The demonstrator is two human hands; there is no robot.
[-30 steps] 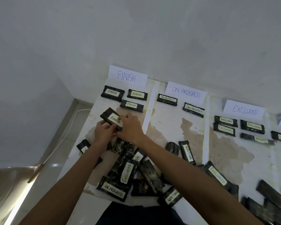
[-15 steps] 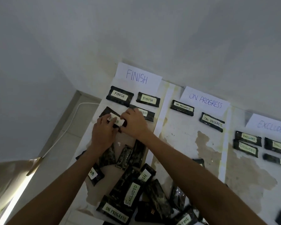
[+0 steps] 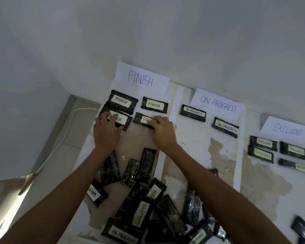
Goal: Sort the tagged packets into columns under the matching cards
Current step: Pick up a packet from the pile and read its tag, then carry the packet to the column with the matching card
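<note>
- packets with a "finish" tag now sit four strong under the finish card (image 3: 141,79) at the far left of the worktop (image 3: 188,148): two in an upper row, two in a lower row just below them.
- left hand (image 3: 106,132) lies spread flat on the lower-left finish packet (image 3: 119,118), fingers pressing on its near edge rather than wrapping round it; that packet touches or slightly overlaps the one above.
- right hand (image 3: 163,131) rests fingertips on the lower-right finish packet (image 3: 143,119), nudging or squaring it, not lifting it; both hands look to be straightening the row, by my reckoning.
- under the on progress card (image 3: 218,104) there are two packets, set a little staggered.
- under the excluded card (image 3: 287,130) toward the right edge i count four or so packets; the far ones are blurred and one tag is hard to read.
- a further column may start past the right edge, out of view.
- left to do: an unsorted heap (image 3: 148,208) near the front edge, between the forearms, showing tags reading "excluded", "on progress", "waiting" and part of "finish", plus several lying face down with no tag showing.
- more dark packets lie at the front right corner.
- i'd judge the sorting somewhere near halfway, with the face-down ones needing a flip before anyone can place them.
</note>
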